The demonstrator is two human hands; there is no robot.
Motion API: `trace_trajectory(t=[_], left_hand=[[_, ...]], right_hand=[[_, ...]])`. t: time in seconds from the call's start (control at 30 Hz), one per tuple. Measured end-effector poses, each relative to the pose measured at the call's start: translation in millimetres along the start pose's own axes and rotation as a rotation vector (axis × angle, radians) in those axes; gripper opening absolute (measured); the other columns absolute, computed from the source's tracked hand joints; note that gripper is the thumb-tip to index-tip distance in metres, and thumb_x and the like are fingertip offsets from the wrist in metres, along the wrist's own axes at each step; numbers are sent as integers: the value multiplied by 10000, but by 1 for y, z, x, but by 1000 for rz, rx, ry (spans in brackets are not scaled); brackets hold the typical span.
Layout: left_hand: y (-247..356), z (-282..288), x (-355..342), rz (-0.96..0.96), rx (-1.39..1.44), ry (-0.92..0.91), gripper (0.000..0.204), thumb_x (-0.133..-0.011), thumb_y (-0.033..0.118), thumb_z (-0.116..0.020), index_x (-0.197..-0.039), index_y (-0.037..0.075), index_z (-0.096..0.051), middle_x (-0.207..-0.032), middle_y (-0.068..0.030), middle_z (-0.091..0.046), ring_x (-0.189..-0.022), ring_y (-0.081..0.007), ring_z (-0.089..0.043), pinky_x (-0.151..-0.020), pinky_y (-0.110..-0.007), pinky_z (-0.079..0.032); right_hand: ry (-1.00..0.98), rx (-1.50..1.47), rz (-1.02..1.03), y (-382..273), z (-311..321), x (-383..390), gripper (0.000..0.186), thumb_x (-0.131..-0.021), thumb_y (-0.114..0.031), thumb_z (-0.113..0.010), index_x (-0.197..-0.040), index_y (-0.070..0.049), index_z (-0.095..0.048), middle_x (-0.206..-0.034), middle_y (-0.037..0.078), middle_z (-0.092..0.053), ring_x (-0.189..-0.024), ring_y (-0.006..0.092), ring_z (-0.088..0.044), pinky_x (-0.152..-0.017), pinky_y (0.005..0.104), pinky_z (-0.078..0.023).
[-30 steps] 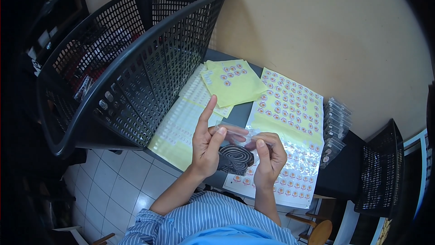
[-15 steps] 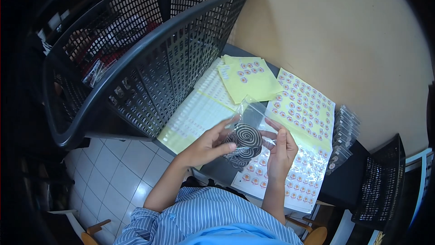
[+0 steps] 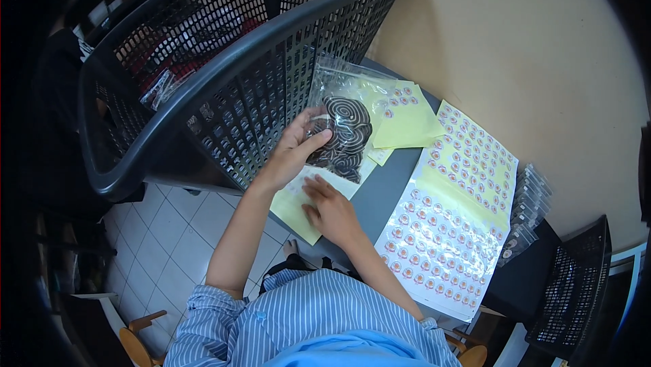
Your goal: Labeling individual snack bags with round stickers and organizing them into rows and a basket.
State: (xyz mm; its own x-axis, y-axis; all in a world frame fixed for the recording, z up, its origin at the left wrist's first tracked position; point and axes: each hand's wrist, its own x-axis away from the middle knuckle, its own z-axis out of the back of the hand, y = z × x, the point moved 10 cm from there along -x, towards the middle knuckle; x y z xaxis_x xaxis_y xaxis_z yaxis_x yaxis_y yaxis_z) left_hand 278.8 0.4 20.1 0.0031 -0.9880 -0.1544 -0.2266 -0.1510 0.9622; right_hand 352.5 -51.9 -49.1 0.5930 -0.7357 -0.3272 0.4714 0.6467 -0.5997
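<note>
Clear plastic bag of black coiled discs is pinched in the left hand beside the large black mesh basket, not yet dropped in. Right hand, open and empty, is pressed flat on the pale yellow sticker sheet below the basket.

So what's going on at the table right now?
A person in a striped shirt sits at a dark table covered with sheets of round stickers. The left hand holds up a clear plastic bag with black spiral coils inside, close to the rim of a large black mesh basket. The right hand rests flat on a yellow sheet at the table's near edge, holding nothing.
</note>
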Motion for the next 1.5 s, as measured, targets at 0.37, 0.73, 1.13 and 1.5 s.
trace_trajectory(t=[0.37, 0.73, 1.13, 1.5], left_hand=[[-94, 31, 11, -85, -50, 188, 388, -844, 59, -504, -1180, -45, -341, -1070, -103, -490, -959, -113, -473, -824, -234, -393], [-99, 22, 24, -83, -20, 163, 386, -841, 61, -508, -1174, -47, -345, -1065, -121, -485, -966, -126, -468, -818, -240, -401], [-102, 21, 28, -55, -41, 161, 370, -834, 58, -513, -1157, -48, -367, -1067, -123, -490, -959, -126, -475, -809, -238, -406], [-99, 19, 25, -84, -86, 117, 388, -844, 5, -472, -1203, -21, -329, -1085, -97, -478, -963, -132, -474, -817, -248, -407]], right_hand=[[-157, -6, 109, -42, 3, 40, 284, -642, -99, -628, -903, 5, -589, -1095, 101, -534, -1056, 272, -474, -852, 341, -419], [54, -36, 163, -53, 0, 42, 108, -601, -82, -623, -671, -18, -573, -741, 62, -531, -760, 204, -520, -647, 308, -459], [128, 71, 185, -56, -3, 47, 90, -603, -93, -627, -620, -43, -553, -685, 32, -512, -698, 169, -514, -575, 284, -457], [260, -152, 44, -38, 26, 47, 63, -648, -24, -609, -708, -36, -594, -757, 56, -576, -715, 169, -569, -559, 254, -480]])
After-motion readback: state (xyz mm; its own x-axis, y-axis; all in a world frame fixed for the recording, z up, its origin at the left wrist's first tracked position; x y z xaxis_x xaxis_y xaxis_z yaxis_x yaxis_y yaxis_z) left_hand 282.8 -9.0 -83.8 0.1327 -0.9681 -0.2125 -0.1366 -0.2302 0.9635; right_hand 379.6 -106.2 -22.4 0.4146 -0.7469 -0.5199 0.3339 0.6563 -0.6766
